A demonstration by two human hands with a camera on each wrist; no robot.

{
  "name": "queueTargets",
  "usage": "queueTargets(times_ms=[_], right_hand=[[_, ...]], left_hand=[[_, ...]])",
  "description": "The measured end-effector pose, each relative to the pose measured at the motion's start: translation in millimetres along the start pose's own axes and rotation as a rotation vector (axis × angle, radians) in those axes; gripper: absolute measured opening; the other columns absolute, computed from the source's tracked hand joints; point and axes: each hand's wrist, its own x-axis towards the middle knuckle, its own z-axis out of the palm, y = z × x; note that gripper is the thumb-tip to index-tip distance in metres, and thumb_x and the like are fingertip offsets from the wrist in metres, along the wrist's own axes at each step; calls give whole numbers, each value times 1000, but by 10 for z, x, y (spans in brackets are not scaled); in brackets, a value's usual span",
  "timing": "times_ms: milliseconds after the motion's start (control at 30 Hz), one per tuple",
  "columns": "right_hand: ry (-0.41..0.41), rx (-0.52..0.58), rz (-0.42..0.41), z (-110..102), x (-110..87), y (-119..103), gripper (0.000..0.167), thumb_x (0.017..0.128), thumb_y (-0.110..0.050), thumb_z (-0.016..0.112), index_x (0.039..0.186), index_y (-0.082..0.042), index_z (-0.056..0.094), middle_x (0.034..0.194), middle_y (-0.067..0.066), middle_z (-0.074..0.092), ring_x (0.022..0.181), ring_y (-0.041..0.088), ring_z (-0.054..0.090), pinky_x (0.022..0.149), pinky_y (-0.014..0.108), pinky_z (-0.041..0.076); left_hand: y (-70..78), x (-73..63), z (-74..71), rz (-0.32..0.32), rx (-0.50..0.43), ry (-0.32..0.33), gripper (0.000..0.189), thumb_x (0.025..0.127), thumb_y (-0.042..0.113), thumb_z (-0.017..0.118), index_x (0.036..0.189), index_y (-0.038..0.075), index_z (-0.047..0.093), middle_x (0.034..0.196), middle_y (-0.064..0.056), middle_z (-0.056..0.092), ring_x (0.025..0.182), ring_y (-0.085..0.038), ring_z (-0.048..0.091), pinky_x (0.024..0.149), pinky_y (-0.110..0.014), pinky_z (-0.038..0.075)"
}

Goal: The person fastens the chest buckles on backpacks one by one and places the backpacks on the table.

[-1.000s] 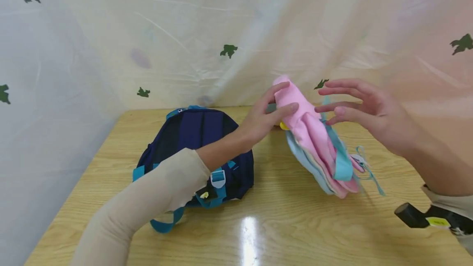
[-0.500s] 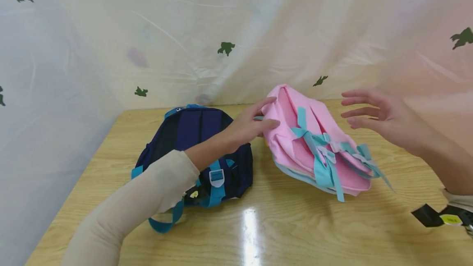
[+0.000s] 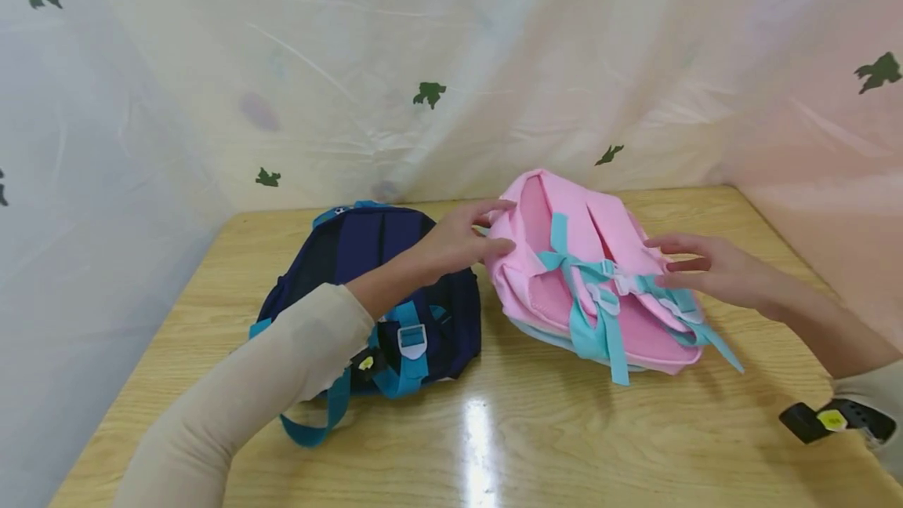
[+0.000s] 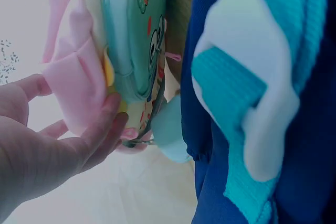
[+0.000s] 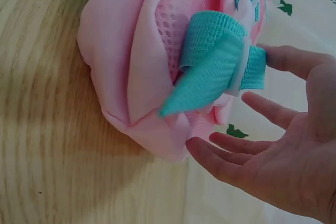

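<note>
A pink backpack [image 3: 574, 206] lies on the table with its straps up, on the right side of the head view. My left hand [image 3: 455, 241] grips its top left edge, thumb over the pink fabric and fingers beneath. In the left wrist view the underside shows a mint-green front panel [image 4: 123, 35] with printed faces. My right hand [image 3: 727, 273] is at the right side of the bag, fingers spread and nearly straight. The right wrist view puts those fingertips right at the teal strap [image 5: 210, 74] and the pink fabric.
A navy backpack [image 3: 360, 245] with blue straps [image 3: 310, 433] lies to the left, partly under my left forearm. The wooden table [image 3: 564, 445] meets a pale leaf-printed curtain [image 3: 339, 100] at its back edge.
The pink backpack has turned from edge-on to lying strap side up and lower. My left hand kept its grip and moved slightly left and down. My right hand drew back, then came down to the bag.
</note>
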Motion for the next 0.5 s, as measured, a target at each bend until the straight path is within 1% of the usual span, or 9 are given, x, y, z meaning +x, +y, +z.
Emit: queueTargets(times_ms=[67,133,233,333,433,500], right_hand=[[-11,7,12,11,3,13,65,102,-26,66,155,1,40,155,34,38,131,61,46,96,66,51],[-16,6,11,21,9,23,64,102,-26,66,155,0,41,154,34,39,132,60,46,97,66,50],[-14,-11,3,38,12,37,61,101,-27,67,153,-1,46,151,33,45,131,57,48,98,67,49],[-10,-24,-4,54,7,52,59,100,-27,68,150,-1,49,148,33,48,130,54,49,97,67,48],[-4,-21,-5,69,3,59,59,100,-25,70,149,0,51,147,33,48,127,52,50,95,60,51],[2,-21,-5,81,-4,65,59,99,-24,71,148,1,51,147,33,47,125,52,52,91,52,54]], left_hand=[[-17,8,-7,5,12,-11,62,95,15,72,154,12,51,138,-18,56,104,-30,66,83,-36,61],[-37,16,-9,-5,34,-23,62,95,14,72,153,11,52,137,-17,56,105,-29,64,84,-38,61],[-71,32,2,-39,74,-39,61,94,15,72,152,13,53,135,-16,56,108,-29,60,84,-38,61],[-93,46,24,-75,119,-59,62,93,16,72,152,16,53,138,-15,55,112,-29,57,83,-35,60],[-119,66,56,-90,161,-95,62,93,16,72,153,16,52,146,-15,52,120,-30,54,89,-35,58],[-146,74,80,-107,189,-132,64,94,16,72,154,15,49,152,-14,49,126,-30,51,96,-37,56]])
